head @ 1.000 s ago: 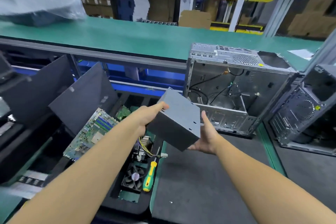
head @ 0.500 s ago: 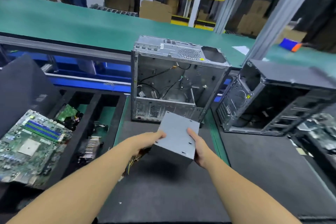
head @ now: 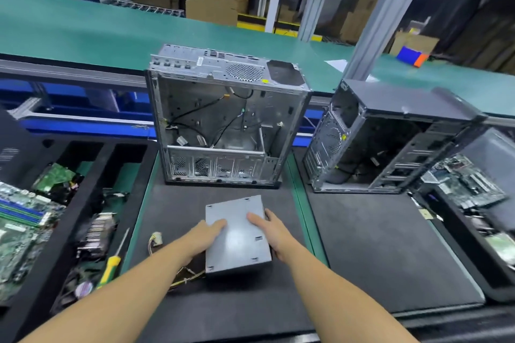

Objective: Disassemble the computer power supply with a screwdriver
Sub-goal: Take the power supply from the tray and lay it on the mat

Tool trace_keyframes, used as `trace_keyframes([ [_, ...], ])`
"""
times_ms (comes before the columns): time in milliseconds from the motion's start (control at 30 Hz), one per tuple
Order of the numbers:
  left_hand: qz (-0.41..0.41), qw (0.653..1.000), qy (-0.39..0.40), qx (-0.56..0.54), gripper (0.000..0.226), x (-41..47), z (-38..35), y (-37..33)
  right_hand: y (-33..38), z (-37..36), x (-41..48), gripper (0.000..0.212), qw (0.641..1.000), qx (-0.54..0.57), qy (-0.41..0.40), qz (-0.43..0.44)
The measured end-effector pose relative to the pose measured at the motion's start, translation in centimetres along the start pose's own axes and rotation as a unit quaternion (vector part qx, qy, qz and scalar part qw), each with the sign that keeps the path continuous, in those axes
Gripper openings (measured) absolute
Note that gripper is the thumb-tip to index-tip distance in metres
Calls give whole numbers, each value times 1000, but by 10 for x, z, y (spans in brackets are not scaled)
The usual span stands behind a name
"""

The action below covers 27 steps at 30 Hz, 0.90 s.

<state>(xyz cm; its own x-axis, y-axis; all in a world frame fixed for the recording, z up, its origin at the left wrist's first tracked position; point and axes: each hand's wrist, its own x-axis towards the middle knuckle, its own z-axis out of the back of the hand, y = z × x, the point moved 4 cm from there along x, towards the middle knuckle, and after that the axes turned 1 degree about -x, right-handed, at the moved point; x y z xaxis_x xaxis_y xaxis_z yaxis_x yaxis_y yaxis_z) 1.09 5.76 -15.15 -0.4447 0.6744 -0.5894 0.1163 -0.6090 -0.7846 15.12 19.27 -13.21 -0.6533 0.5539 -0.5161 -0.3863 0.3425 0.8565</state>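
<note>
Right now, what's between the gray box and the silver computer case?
Only bare black mat separates the power supply and the silver case, head view.

1. Nothing here reads clearly: no word, brand or number comes through.
2. Silver case (head: 278,120): white label (head: 201,61) near the far edge of its top panel, print too small to read.
3. Same top, tiny yellow sticker (head: 265,81) at the near edge, just blur.
4. Black case (head: 404,103): yellow sticker (head: 344,137) by the fan grille, illegible.
</note>
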Motion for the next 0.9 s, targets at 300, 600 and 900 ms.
trace_keyframes([
  [300, 19, 965, -203, 166, 77, -5, -14, -4, 21, -1, 10, 68, 987, -154, -31, -22],
  [600, -24, 951, 5, -309, 31, -20, -56, -102, 139, 0, -27, 108, 803, -541, -240, 78],
  [900, -44, 838, 117, -531, 76, -11, -43, -84, 169, -37, -46, 38, 822, -542, -76, 157],
])
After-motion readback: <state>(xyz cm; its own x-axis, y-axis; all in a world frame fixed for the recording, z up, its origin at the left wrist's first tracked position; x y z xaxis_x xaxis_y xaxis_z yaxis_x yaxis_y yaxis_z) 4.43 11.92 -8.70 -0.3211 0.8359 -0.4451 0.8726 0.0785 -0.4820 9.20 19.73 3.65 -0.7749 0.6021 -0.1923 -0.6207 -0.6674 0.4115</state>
